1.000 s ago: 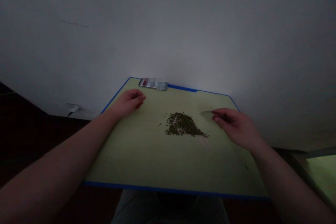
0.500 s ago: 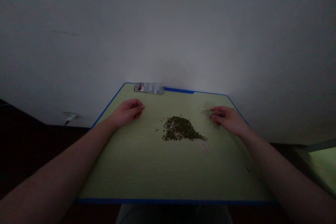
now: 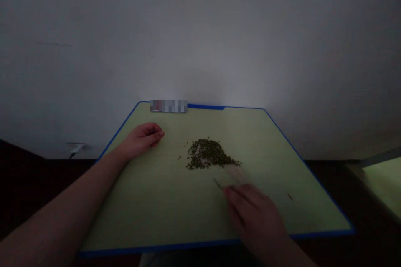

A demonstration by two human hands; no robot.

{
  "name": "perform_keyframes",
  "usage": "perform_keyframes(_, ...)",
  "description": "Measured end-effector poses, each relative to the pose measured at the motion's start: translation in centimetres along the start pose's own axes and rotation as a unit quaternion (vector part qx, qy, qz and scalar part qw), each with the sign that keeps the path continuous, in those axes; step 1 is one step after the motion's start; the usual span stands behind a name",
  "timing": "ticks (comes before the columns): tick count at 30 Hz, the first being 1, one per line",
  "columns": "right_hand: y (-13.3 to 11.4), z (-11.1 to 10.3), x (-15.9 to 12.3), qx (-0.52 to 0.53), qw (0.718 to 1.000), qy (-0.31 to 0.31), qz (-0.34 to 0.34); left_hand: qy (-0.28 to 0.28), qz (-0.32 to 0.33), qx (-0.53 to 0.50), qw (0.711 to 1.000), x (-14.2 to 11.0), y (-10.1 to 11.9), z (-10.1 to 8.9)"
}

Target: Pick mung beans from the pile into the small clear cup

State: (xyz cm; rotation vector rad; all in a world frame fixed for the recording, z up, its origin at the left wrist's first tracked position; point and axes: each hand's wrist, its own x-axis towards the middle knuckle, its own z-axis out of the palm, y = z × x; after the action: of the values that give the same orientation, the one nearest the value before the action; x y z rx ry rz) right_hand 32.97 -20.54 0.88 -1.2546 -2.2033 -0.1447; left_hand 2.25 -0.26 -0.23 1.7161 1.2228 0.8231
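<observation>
On the pale green tabletop, a heap of small dark green beans lies in the middle, with whitish patches showing among them. A patch of pale grains spreads from its near right side. My right hand, blurred, is closed around a thin stick-like tool; its tip points up and left, just short of the heap's near side. Left of the heap, my left hand rests on the table, fingers curled and thumb against them. Whatever may be inside that hand is hidden.
A flat pixelated object lies along the table's far edge, near a blue strip. A short dark mark or sliver is on the right side. The wall stands directly behind the table. A socket with a plug is low on the left.
My right hand has swung from right of the heap toward me and left, tool still held. My left hand keeps its pose; the whole view has shifted slightly.
</observation>
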Motion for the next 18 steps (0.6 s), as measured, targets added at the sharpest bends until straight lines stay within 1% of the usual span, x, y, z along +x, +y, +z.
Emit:
perform_keyframes(1, -0.8, 0.7, -0.1, -0.002, 1.0, -0.008, -0.029, -0.002, -0.002, 0.003, 1.0, 0.0, 0.0, 0.0)
perform_keyframes(4, -2.4, 2.1, 0.4, -0.014, 0.996, -0.034, -0.078, -0.001, -0.008, -0.001, 1.0, -0.2, 0.4, 0.0)
perform_keyframes(6, -3.0, 2.5, 1.0, -0.014, 0.994, -0.054, -0.091, 0.004, -0.01, -0.006, 1.0, -0.3, 0.6, 0.1)
perform_keyframes(10, -3.5, 3.1, 2.0, -0.007, 0.992, -0.101, -0.082, 0.003, -0.01, -0.005, 1.0, -0.3, 0.5, 0.1)
perform_keyframes(12, -3.5, 3.3, 2.0, -0.01, 0.99, -0.116, -0.077, 0.002, -0.003, -0.005, 1.0, -0.3, 0.4, 0.0)
perform_keyframes(14, -3.2, 3.3, 1.8, -0.015, 0.99, -0.118, -0.072, 0.0, 0.0, 0.001, 1.0, -0.3, 0.5, 0.0)
perform_keyframes(16, -2.3, 2.6, 1.8, -0.013, 0.992, -0.108, -0.058, -0.001, -0.005, -0.001, 1.0, -0.3, 0.7, 0.0)
perform_keyframes(18, -0.6, 1.2, 2.6, -0.002, 0.996, -0.083, -0.029, -0.002, -0.008, 0.002, 1.0, -0.4, 1.0, 0.0)
